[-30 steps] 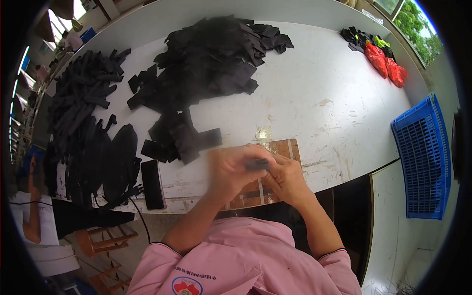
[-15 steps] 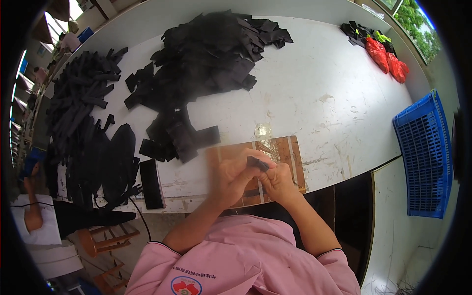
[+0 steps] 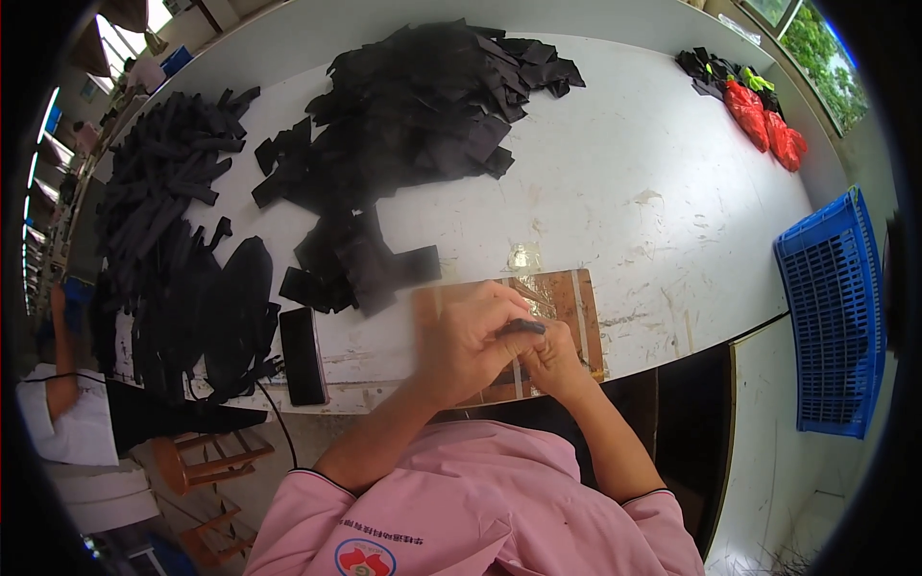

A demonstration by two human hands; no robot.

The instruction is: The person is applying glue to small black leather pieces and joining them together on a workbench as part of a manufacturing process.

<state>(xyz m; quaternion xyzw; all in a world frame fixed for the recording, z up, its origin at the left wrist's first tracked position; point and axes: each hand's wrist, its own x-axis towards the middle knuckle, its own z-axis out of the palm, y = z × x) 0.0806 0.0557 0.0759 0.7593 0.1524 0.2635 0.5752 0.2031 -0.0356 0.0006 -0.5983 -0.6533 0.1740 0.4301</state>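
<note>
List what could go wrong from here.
The small black piece pinched between the left hand and the right hand is partly covered by the fingers, so a slip or skew might go unnoticed. The black smartphone lies close to the front edge of the white table; a knock could send it off. The black cable hanging past that edge could perhaps get snagged.

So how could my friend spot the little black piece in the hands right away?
Start at the big white table and find the brown board at its near edge. Over it, the left hand and right hand come together, with the small black piece at their fingers. The other black pieces lie in heaps; this one is up in the hands.
</note>
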